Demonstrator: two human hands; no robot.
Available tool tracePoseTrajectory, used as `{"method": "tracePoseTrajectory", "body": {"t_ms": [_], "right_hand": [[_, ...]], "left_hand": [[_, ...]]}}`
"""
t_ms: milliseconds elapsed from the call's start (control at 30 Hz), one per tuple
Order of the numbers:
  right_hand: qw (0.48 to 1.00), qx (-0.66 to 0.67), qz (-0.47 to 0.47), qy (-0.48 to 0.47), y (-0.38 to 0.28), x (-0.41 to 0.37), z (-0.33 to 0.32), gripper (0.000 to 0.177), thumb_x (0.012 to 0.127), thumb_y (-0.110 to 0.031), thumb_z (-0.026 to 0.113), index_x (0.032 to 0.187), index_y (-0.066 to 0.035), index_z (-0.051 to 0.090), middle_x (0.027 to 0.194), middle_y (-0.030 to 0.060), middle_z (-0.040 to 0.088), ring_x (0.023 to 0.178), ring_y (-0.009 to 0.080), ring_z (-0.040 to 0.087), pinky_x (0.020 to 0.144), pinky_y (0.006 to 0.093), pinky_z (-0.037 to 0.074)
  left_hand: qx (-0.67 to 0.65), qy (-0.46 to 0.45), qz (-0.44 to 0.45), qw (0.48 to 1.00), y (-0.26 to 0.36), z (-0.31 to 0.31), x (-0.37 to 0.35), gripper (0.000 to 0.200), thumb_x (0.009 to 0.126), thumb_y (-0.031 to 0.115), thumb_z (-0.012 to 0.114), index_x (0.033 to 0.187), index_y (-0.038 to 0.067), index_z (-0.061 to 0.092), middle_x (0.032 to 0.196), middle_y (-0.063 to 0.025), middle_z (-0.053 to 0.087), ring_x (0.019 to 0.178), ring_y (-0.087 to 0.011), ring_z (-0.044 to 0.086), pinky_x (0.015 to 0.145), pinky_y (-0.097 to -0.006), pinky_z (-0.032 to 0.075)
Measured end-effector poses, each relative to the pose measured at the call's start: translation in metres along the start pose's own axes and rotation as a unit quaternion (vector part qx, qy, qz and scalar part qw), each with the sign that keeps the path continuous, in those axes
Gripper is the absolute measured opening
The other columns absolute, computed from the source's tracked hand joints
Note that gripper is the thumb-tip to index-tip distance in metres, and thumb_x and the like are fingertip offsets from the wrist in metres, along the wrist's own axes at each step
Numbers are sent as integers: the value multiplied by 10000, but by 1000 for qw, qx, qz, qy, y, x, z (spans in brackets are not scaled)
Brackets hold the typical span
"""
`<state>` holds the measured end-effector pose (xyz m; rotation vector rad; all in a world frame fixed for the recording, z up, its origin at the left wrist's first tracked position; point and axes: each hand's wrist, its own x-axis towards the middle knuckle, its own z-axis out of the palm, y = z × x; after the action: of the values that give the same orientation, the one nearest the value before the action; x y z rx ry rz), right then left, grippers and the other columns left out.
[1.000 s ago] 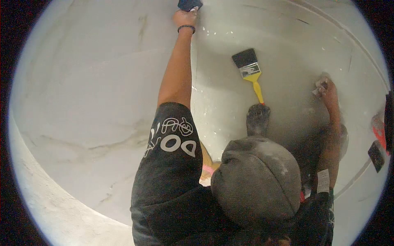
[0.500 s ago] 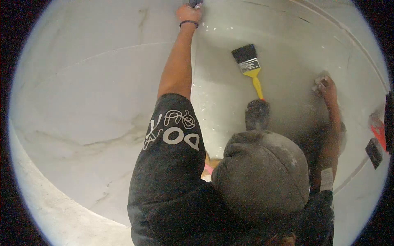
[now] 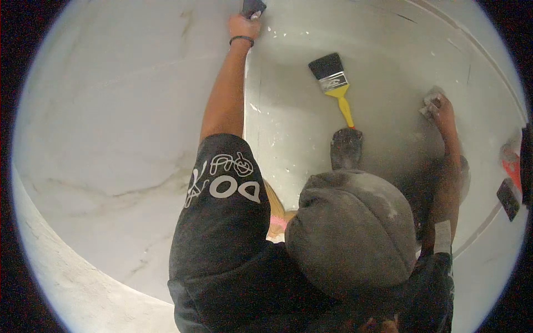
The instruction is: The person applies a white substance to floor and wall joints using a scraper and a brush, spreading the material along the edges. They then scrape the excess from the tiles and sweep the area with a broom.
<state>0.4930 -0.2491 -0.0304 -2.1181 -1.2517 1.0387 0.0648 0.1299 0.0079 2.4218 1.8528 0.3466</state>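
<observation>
My left hand (image 3: 243, 26) reaches far forward, its fingers closed around a dark, squarish tool (image 3: 254, 7) with a pale smear on it. It works at the long edge where a white marble-look tile (image 3: 111, 139) meets the dusty grey-green floor (image 3: 383, 55). Out to the right, my right hand (image 3: 443, 112) is closed on a crumpled, whitish rag (image 3: 429, 104) pressed low over that floor. Between my hands lies a wide paintbrush (image 3: 335, 82) with black bristles and a yellow handle, which points back at my dusty dark shoe (image 3: 346, 149).
My bent knee (image 3: 352, 227) fills the lower middle. At the right edge are a red object (image 3: 511, 169) and a dark rectangular piece (image 3: 508, 198). White flecks dot the floor along the tile's edge. Something pink (image 3: 277, 223) shows beside my knee.
My left hand and the dark tool have shifted slightly left and down in view. My right hand with the rag has moved a little up and left. The view has shifted slightly.
</observation>
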Motion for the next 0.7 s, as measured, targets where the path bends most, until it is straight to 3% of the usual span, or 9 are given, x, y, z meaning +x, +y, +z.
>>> {"method": "tracePoseTrajectory", "body": {"t_ms": [67,167,267,333,367,433,500,700], "right_hand": [[998,6,-19,68,8,-1,8,216,777,-78,571,981,-10,548,874,108,615,771,205,596,703,314,482],[997,58,46,-15,6,3,4,208,781,-76,569,980,-17,553,871,116,619,783,219,604,707,332,486],[996,62,61,-9,-6,0,1,190,776,-59,565,963,-31,562,865,109,624,795,218,610,711,331,485],[995,80,63,-7,-1,3,3,177,775,-49,562,951,-32,564,863,102,624,797,215,611,708,325,482],[993,100,67,-4,1,3,6,165,774,-39,560,939,-34,566,862,95,624,799,212,613,706,318,480],[999,45,23,-9,-7,-1,1,157,775,-29,553,931,-28,564,863,95,625,803,208,612,713,315,478],[1000,-9,-24,-14,-19,-3,0,148,776,-20,546,924,-23,563,865,95,626,806,205,612,720,313,476],[991,111,65,-42,-2,1,3,156,781,-12,537,936,-15,552,890,119,628,844,211,612,751,309,472]], "left_hand": [[-40,-27,-48,998,16,-18,-22,341,687,334,665,702,-5,638,637,-218,595,645,-377,595,648,-423,472],[-3,-27,-33,999,13,-20,-41,356,677,335,684,689,-17,632,626,-236,583,634,-387,588,619,-426,464],[10,-23,-59,998,-10,-10,-55,368,659,329,712,676,-27,624,607,-243,574,599,-375,585,581,-406,458],[-167,-8,-106,980,-14,-15,-67,359,667,304,718,662,-39,615,583,-235,568,572,-358,581,556,-398,449],[-166,-10,-105,981,-13,-18,-70,359,667,304,718,662,-39,615,583,-235,568,572,-358,581,556,-398,449],[-22,-34,-126,991,-8,-28,-84,331,683,275,710,656,-41,612,569,-220,567,555,-348,576,546,-393,445],[-37,-14,-108,993,2,-42,-98,332,684,275,711,647,-39,608,569,-212,568,553,-350,573,544,-398,442],[-113,-3,-64,991,-41,-31,-145,332,682,272,717,616,-31,595,558,-189,566,540,-355,564,531,-394,434]]}}
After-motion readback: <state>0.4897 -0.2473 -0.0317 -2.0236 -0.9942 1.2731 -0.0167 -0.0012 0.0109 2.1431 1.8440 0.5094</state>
